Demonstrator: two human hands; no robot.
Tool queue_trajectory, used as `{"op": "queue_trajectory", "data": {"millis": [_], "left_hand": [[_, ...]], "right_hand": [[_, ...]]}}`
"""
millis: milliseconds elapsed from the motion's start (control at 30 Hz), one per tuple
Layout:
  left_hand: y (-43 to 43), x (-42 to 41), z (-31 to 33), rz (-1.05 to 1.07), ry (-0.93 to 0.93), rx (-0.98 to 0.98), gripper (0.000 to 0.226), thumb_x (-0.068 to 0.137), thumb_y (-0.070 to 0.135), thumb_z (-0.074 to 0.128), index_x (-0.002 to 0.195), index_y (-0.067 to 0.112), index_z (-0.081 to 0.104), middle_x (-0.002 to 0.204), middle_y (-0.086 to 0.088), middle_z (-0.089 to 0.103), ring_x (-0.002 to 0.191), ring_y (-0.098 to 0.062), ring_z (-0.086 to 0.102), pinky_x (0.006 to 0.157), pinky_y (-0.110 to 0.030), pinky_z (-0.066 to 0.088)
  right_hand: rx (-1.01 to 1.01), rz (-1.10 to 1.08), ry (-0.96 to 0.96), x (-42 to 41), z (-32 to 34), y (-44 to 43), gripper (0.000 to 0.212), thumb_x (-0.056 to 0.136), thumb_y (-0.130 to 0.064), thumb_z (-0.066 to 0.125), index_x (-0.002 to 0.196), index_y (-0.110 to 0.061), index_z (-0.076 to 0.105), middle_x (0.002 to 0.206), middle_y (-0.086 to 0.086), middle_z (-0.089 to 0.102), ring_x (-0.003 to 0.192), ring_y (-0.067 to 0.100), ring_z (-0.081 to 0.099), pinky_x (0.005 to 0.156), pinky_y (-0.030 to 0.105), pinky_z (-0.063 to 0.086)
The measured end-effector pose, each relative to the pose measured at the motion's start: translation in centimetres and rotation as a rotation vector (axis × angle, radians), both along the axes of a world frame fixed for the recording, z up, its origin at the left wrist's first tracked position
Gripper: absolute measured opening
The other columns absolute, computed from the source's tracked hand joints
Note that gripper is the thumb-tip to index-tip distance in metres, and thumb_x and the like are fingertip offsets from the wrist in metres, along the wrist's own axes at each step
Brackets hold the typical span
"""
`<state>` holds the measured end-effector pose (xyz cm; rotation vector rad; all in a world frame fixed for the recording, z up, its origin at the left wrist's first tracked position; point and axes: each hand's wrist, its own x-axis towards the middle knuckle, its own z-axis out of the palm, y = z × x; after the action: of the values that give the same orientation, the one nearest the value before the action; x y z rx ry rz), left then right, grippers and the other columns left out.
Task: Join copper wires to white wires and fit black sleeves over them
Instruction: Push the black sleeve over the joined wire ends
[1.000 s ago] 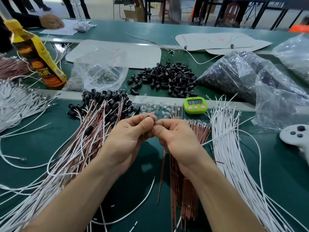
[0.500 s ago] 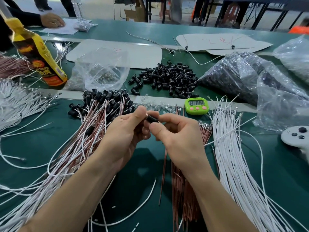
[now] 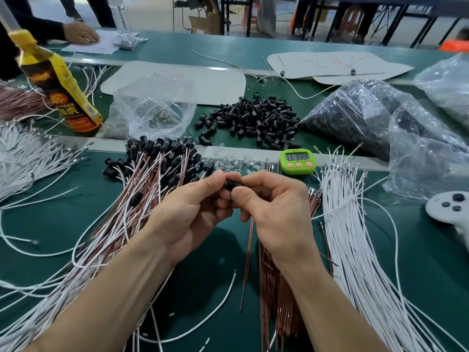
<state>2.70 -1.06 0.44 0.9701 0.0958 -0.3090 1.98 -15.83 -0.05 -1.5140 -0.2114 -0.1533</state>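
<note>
Far left on the green table (image 3: 50, 219): loose white wires (image 3: 22, 153), a yellow bottle (image 3: 61, 90) behind them. Next comes a fan of paired leads (image 3: 142, 179), copper & white, w/ black caps at the far ends, and a clear bag (image 3: 152, 107) beyond.

Centre: left hand (image 3: 193, 212) and right hand (image 3: 276, 212) meet fingertip to fingertip above the table, both curled. Btwn them is one black sleeve (image 3: 231, 185), pinched by thumb & forefinger of each hand. The left has its left end; the right covers the right end, thumb under. Its long axis runs approx left-right across the body, slightly tilted. Neither hand is nearer, as both are on it. A copper wire (image 3: 247, 262) drops from under the right hand toward the person. Can't tell if its top end sits inside the sleeve; fingers hide it. Prob. the sleeve is being seated, so any push should go along that axis.

Right of centre: a heap of spare sleeves (image 3: 253, 120), a green timer (image 3: 296, 161), a copper bundle (image 3: 274, 301) under the right forearm. Then a spread of white wires (image 3: 355, 237), plastic bags (image 3: 355, 118) and a white controller (image 3: 449, 207) at the edge.

Room: a workshop w/ more tables and chair legs behind.
</note>
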Motion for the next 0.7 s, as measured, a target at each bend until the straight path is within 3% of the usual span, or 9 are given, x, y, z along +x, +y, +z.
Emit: {"op": "queue_trajectory", "data": {"millis": [267,400,467,567,700], "left_hand": [[0.2,-0.1,-0.7,-0.005,-0.004,-0.037,0.023,0.082,0.021,0.063,0.087,0.011,0.083,0.064,-0.001,0.064,0.057,-0.006,0.058,0.057,-0.017,0.049],[-0.1,0.1,-0.7,0.104,-0.186,0.293,0.022,0.073,0.03,0.076,0.087,0.015,0.084,0.068,-0.003,0.069,0.058,-0.007,0.056,0.055,-0.018,0.048],[-0.4,0.3,-0.6,0.218,-0.28,0.426,0.011,0.074,0.018,0.08,0.084,0.02,0.084,0.07,-0.003,0.074,0.056,-0.009,0.059,0.054,-0.018,0.049],[-0.3,0.3,-0.5,0.302,-0.418,0.534,0.034,0.081,-0.005,0.078,0.092,0.027,0.083,0.079,-0.002,0.078,0.067,-0.007,0.067,0.064,-0.016,0.053],[0.0,-0.2,-0.3,0.185,-0.564,0.568,0.048,0.084,-0.014,0.069,0.107,0.028,0.078,0.081,0.002,0.076,0.073,-0.007,0.071,0.075,-0.015,0.054]], "right_hand": [[-0.082,0.024,-0.019,0.2,0.2,-0.6,0.018,0.085,-0.002,0.076,0.08,-0.02,0.075,0.066,0.003,0.073,0.05,0.01,0.06,0.051,0.022,0.05],[-0.27,-0.024,0.081,0.6,0.0,-0.7,0.014,0.09,-0.013,0.074,0.079,-0.021,0.072,0.064,0.002,0.071,0.055,0.014,0.06,0.054,0.032,0.051],[-0.317,-0.047,0.114,0.7,0.0,-0.6,0.016,0.092,-0.02,0.07,0.076,-0.02,0.071,0.057,0.0,0.063,0.053,0.015,0.053,0.054,0.038,0.044],[-0.19,-0.004,0.19,0.7,0.4,-0.8,0.028,0.097,-0.022,0.061,0.071,-0.012,0.067,0.048,-0.007,0.046,0.047,0.011,0.038,0.047,0.027,0.032],[-0.08,0.188,0.303,0.6,1.2,-1.8,0.045,0.109,-0.021,0.048,0.069,-0.015,0.069,0.046,0.001,0.048,0.043,0.01,0.036,0.044,0.016,0.03]]}}
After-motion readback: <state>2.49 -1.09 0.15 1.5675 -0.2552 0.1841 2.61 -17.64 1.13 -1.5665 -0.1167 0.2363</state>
